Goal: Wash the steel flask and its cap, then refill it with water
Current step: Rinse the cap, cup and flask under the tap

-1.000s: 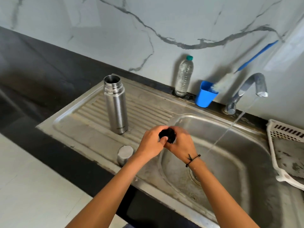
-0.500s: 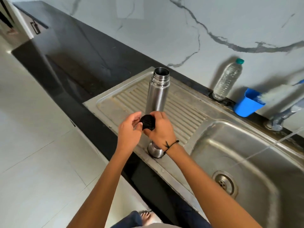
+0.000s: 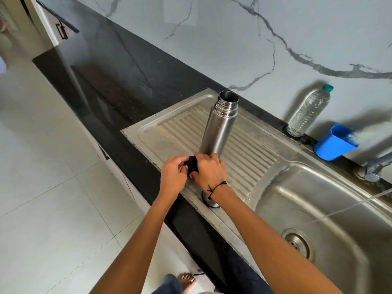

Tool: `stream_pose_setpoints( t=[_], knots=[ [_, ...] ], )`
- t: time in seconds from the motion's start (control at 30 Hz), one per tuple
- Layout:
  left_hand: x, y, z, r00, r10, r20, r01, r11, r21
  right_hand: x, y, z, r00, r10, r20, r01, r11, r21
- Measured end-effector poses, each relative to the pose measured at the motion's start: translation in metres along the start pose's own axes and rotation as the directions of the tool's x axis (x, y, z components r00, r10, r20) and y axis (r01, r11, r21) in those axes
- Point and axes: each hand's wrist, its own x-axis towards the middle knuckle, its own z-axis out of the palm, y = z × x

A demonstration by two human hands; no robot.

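The steel flask (image 3: 220, 126) stands upright and uncapped on the ribbed drainboard (image 3: 250, 151) of the steel sink. Just in front of its base, my left hand (image 3: 172, 177) and my right hand (image 3: 209, 169) together grip a small black stopper (image 3: 192, 164). A black cord is tied round my right wrist. Under that wrist, a steel cup-shaped cap (image 3: 209, 201) sits on the sink's front rim, partly hidden.
The tap (image 3: 375, 168) at the right edge runs, and a thin stream of water (image 3: 343, 209) falls into the basin (image 3: 318, 209) with its drain (image 3: 298, 242). A clear plastic bottle (image 3: 307, 111) and a blue cup (image 3: 334, 143) stand by the wall. Black counter lies to the left.
Both hands carried the black stopper from above the basin's left edge to the drainboard in front of the flask. The view swung left with them.
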Motion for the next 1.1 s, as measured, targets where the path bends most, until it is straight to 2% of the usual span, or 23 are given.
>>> stream_pose_setpoints(
  t=[0.37, 0.47, 0.57, 0.67, 0.8, 0.97, 1.1],
  knots=[
    [0.0, -0.008, -0.004, 0.999, 0.045, 0.002, -0.045, 0.997, 0.056, -0.004, -0.004, -0.002, 0.999, 0.008, 0.038, -0.008, 1.0, -0.014],
    [0.002, -0.008, -0.009, 0.999, 0.046, 0.018, -0.047, 0.997, 0.068, -0.009, 0.008, -0.011, 0.995, 0.069, -0.071, -0.055, 0.982, 0.18],
    [0.006, 0.0, -0.015, 0.999, 0.053, 0.011, -0.053, 0.997, 0.058, -0.01, 0.027, -0.021, 0.953, 0.206, -0.222, -0.101, 0.907, 0.409],
    [0.015, 0.019, -0.013, 0.995, 0.094, 0.043, -0.096, 0.994, 0.046, -0.001, 0.04, -0.032, 0.906, 0.303, -0.295, -0.124, 0.857, 0.5],
    [0.033, 0.051, -0.002, 0.989, 0.117, 0.093, -0.119, 0.993, 0.021, 0.018, 0.042, -0.047, 0.916, 0.327, -0.235, -0.123, 0.783, 0.61],
    [0.044, 0.079, 0.013, 0.988, 0.057, 0.143, -0.047, 0.996, -0.072, 0.029, 0.041, -0.053, 0.948, 0.304, -0.095, -0.143, 0.672, 0.727],
    [0.045, 0.09, 0.017, 0.991, 0.036, 0.13, -0.023, 0.994, -0.103, 0.028, 0.04, -0.054, 0.935, 0.329, -0.13, -0.124, 0.648, 0.751]
  ],
)
